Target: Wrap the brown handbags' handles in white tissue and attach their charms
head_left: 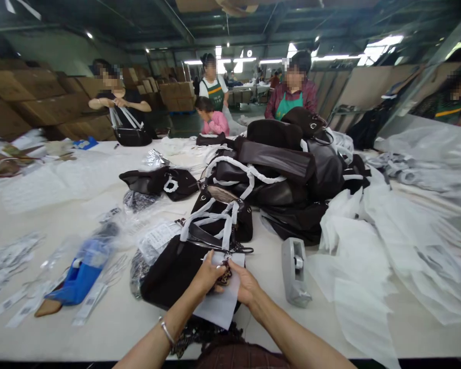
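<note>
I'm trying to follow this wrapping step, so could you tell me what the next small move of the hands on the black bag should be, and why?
Probably fold the white sheet over the small dark fitting. Both the left hand and the right hand pinch that fitting above the sheet, which lies loose on the black bag; the bag's handles are already wrapped in white, and a tape dispenser stands beside it.

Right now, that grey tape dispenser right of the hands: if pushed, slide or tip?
The tape dispenser looks like a solid block with a broad base flat on the table, so it would probably slide rather than tip. It seems rigid and likely heavy for its size. White sheets lie close beside it and might bunch up under a push.
</note>
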The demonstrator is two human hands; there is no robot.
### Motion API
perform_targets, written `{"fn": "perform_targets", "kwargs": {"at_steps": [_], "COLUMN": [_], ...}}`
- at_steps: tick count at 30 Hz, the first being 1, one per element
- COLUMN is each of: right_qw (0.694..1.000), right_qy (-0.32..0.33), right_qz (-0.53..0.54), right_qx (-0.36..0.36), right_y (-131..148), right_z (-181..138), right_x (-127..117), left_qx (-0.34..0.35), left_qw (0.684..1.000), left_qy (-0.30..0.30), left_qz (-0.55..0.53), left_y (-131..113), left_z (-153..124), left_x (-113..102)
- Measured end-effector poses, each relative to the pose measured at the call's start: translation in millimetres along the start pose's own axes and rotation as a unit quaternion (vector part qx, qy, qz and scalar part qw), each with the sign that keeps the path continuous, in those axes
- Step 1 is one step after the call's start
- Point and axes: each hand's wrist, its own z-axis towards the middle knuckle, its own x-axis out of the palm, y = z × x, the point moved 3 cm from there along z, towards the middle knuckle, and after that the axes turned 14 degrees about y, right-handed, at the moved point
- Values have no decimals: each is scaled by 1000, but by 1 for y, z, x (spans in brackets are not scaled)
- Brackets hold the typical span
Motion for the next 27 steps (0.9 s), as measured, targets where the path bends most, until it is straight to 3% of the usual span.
{"fn": "perform_targets", "kwargs": {"at_steps": [5, 9, 13, 17, 20, 22, 24, 26, 27], "right_qw": [998, 993, 992, 992, 991, 991, 991, 994, 995], "right_qy": [-53, -101, -119, -126, -133, -136, -130, -112, -103], "right_qz": [-15, -32, -16, 1, 3, 4, -1, -9, -13], "right_qx": [-14, -53, -35, -20, -20, -15, -11, -3, 1], "right_y": [-4, -5, -3, 0, -1, -2, -2, -1, -1], "right_z": [1, 2, 3, 4, 6, 8, 8, 7, 5], "right_x": [-11, -16, -15, -15, -17, -19, -19, -18, -17], "left_qx": [-4, -32, -51, -89, -101, -68, 4, 48, 51], "left_qw": [992, 959, 896, 899, 903, 906, 916, 946, 965], "left_qy": [-64, -118, -172, -172, -188, -223, -245, -205, -157], "left_qz": [107, 254, 407, 394, 372, 354, 317, 247, 202], "left_y": [14, 9, 11, 36, 43, 36, 24, 15, 14], "left_z": [5, -5, -44, -102, -128, -125, -105, -72, -54], "left_x": [6, 14, 21, 14, -4, -20, -35, -44, -44]}}
